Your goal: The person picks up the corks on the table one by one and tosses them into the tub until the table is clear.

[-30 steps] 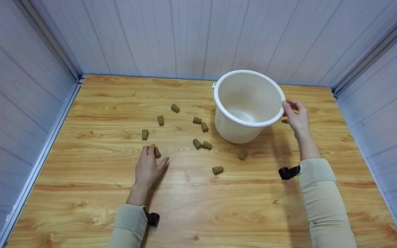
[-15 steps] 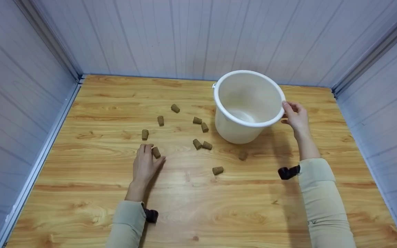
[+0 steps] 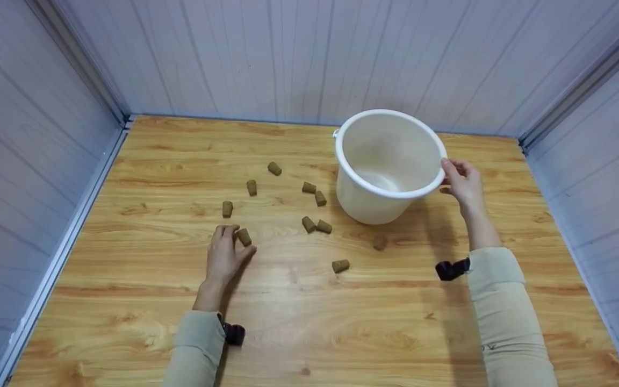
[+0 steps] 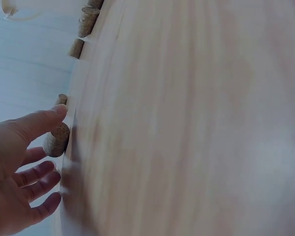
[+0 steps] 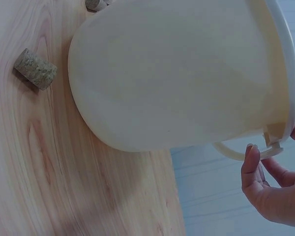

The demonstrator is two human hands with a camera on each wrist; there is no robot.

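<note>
My left hand (image 3: 222,255) is low over the table on the left, thumb and fingers spread around a tapered brown cork stopper (image 3: 244,237). In the left wrist view that cork (image 4: 56,141) lies between thumb and fingers, with a gap on the finger side. A white plastic bucket (image 3: 371,207) stands upright right of the middle. At its right side my right hand (image 3: 465,185) holds the rim, thumb on the edge and the other fingers outside. The right wrist view shows those fingers beside the bucket's white handle (image 5: 228,151).
Several more corks lie about the wood-grain table (image 3: 299,333), including one (image 3: 340,265) in front and another (image 3: 380,243) in the bucket's shadow. A pair (image 3: 308,224) rests left of the bucket. Pale panel walls (image 3: 223,59) enclose the back and sides.
My left hand has shifted slightly left and back toward me, so more of the cork by its fingers shows. The right hand and bucket have stayed in place.
</note>
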